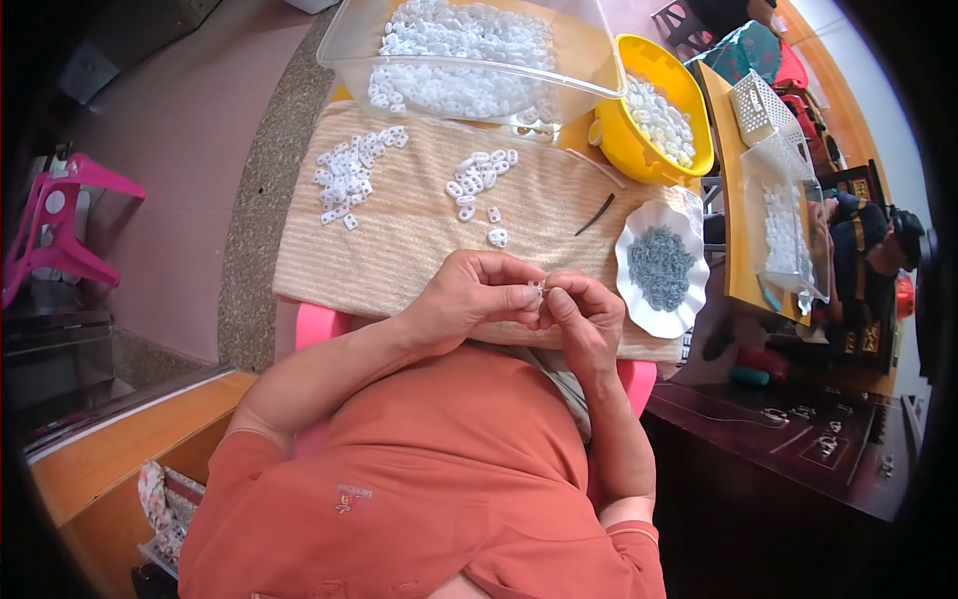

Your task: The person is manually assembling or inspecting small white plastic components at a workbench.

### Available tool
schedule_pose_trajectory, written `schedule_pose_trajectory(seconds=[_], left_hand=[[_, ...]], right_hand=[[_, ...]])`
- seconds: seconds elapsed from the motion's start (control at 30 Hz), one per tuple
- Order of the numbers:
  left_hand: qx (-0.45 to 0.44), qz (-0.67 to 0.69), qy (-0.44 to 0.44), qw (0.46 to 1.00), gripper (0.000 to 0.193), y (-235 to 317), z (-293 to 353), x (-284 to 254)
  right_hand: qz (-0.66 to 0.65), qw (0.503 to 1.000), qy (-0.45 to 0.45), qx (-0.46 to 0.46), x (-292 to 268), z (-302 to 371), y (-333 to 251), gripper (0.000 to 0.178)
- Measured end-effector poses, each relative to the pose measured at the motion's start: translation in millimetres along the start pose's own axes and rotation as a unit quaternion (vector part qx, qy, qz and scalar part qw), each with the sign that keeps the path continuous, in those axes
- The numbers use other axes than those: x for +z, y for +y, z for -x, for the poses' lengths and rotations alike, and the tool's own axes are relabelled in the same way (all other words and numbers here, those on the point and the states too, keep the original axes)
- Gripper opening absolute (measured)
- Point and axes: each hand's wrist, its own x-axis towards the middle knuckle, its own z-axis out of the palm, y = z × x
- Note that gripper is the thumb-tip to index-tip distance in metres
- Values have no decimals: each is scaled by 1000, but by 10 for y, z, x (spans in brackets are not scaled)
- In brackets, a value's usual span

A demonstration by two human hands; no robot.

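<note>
A beige woven cloth (419, 225) keeps loose white plastic rings (347, 175) from rolling. Just above its near edge, the left hand (469, 299) and right hand (584, 319) meet, fingertips pinched together on one small white plastic piece (536, 288), steadying it.

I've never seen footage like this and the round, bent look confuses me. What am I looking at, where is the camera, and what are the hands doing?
This is one view from a wide fisheye camera on a person's head, looking down; that bends the edges. No machine: the left hand and right hand meet, pinching a small white piece between the fingers. On the beige cloth lie loose white pieces. Beyond are a clear tub and a yellow bowl of more, and a white dish of small grey parts.
</note>
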Motion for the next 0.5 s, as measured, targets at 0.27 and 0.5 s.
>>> schedule_pose_trajectory(seconds=[0.27,0.5], left_hand=[[-8,27,-3,1000,20,-13,-3,-6],[-15,49,-4,999,19,-12,-9,-16]], right_hand=[[-25,1000,8,13,8,16,50,11],[-71,996,27,46,72,17,6,13]])
